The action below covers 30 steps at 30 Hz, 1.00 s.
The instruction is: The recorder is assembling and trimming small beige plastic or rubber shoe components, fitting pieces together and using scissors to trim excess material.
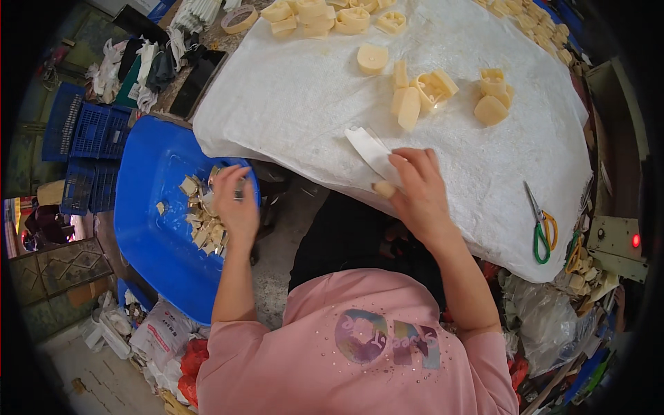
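My left hand [236,204] is over the right side of a blue plastic tub [149,207], fingers loosely bent and apart. Something shiny shows at its fingers, too small to name. Under and beside this hand, small cream-coloured offcuts [205,225] lie heaped in the tub. At the near edge of the white-covered table, my right hand [420,197] has its thumb and fingers closed around the near end of a flat white strip [370,149]. The strip's far end rests on the cover. Beyond that hand sit pale yellow moulded pieces [434,88], some hollow and ring-like.
Green- and orange-handled scissors [541,238] lie on the table's right side. More yellow pieces [353,21] are grouped at the far edge. Blue crates [97,131] stand at the left, and gloves [146,69] hang behind the tub. Plastic bags [543,321] crowd the lower right.
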Motion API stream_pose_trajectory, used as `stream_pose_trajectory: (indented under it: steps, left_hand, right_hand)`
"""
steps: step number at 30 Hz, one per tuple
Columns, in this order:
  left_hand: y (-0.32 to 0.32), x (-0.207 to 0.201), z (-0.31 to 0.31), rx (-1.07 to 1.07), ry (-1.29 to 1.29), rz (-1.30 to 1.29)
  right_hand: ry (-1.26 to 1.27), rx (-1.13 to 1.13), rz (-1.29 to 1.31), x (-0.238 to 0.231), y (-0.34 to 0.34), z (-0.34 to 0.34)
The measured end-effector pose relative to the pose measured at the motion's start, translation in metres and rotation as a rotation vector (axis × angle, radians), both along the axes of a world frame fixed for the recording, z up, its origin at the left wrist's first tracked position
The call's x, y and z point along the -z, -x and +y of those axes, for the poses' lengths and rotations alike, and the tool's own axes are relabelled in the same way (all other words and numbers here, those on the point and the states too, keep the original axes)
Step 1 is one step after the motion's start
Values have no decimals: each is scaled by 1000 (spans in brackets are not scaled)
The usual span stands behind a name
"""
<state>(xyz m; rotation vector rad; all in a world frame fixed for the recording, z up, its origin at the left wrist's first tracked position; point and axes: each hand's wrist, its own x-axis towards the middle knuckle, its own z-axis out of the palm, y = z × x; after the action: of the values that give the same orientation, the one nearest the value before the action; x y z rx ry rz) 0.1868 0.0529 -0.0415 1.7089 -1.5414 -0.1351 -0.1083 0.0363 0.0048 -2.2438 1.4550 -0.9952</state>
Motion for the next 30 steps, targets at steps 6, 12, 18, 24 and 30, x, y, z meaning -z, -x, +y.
stream_pose_trajectory:
  steps: [6, 12, 18, 24, 30]
  left_hand:
    - [77, -22, -12, 381, 86, 162]
    - [105, -19, -12, 571, 68, 259]
    - [112, -15, -13, 643, 71, 229]
    - [121, -21, -14, 669, 173, 96]
    - [133, -20, -18, 634, 212, -46]
  right_hand:
    - [-56, -83, 215, 8, 0, -5]
    - [-237, -99, -25, 8, 14, -13]
    - [-233, -129, 30, 6, 18, -18]
    - [-95, -127, 279, -2, 6, -12]
    - [-194, -168, 161, -1, 15, -13]
